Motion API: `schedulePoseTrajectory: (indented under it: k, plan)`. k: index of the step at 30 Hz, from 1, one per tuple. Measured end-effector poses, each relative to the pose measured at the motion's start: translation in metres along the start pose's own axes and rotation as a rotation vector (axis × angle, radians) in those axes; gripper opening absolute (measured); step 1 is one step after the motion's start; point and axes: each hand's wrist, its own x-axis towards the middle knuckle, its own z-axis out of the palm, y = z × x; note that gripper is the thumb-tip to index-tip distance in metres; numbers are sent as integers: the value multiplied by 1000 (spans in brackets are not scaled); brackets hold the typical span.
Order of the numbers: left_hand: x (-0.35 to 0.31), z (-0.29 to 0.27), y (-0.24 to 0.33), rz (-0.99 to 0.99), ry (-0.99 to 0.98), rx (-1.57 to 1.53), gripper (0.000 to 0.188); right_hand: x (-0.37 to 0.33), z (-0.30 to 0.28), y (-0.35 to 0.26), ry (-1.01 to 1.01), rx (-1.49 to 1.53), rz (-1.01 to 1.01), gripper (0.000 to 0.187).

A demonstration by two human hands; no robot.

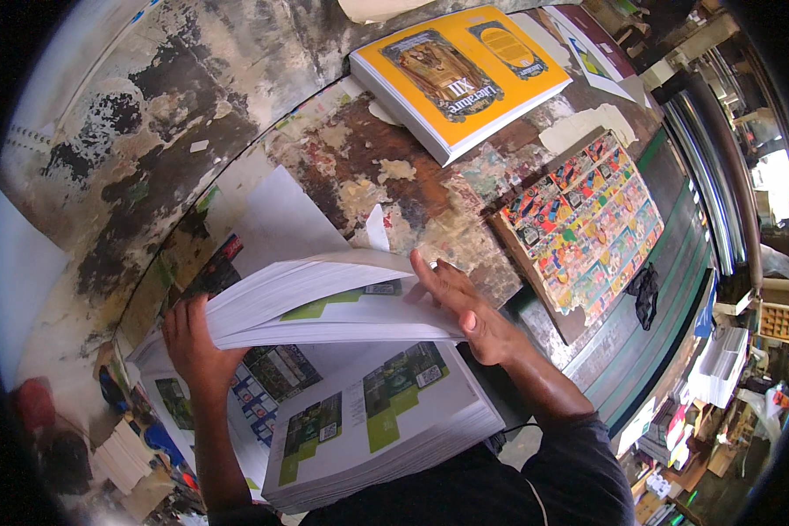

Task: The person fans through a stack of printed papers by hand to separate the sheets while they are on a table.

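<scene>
My left hand [200, 349] is closed around the left end of a bundle of white printed sheets [289, 298]. The bundle bows upward and fans into layers, with a green and dark print showing between them. At its other end, my right hand [466, 314] lies with fingers stretched out against the sheet edges, thumb apart. Below the bundle, close to my body, rests a thick stack of printed sheets [394, 438] with green and dark picture blocks. More printed sheets [267, 386] lie beside that stack, partly covered by my left arm and the bundle.
A thick stack with yellow covers [530, 88] lies at the far side of the worn, paint-stained table [342, 145]. To the right sits a board covered with small colourful pictures [587, 228], near a black crumpled scrap [644, 296]. Paper piles [719, 364] stand farther right.
</scene>
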Motion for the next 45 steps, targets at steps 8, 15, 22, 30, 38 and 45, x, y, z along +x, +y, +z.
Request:
schedulePoseTrajectory:
  k: [8,15,22,30,38,45]
  plan:
    - [-2,3,-1,-27,-13,-11,88,-4,1,-4,-11,-107,-28,94]
    - [3,-2,4,-36,-43,-6,89,-6,1,-7,-9,-117,-25,93]
    - [1,-1,3,-33,-26,-12,90,-8,4,-2,0,-138,-42,94]
    - [2,-2,5,-13,-17,-31,88,-20,12,3,75,-56,-27,95]
    - [1,-2,4,-25,-31,-18,88,-10,2,5,22,118,80,97]
    - [-3,-2,4,-39,-35,-32,93,1,-5,-2,-78,-32,33,102]
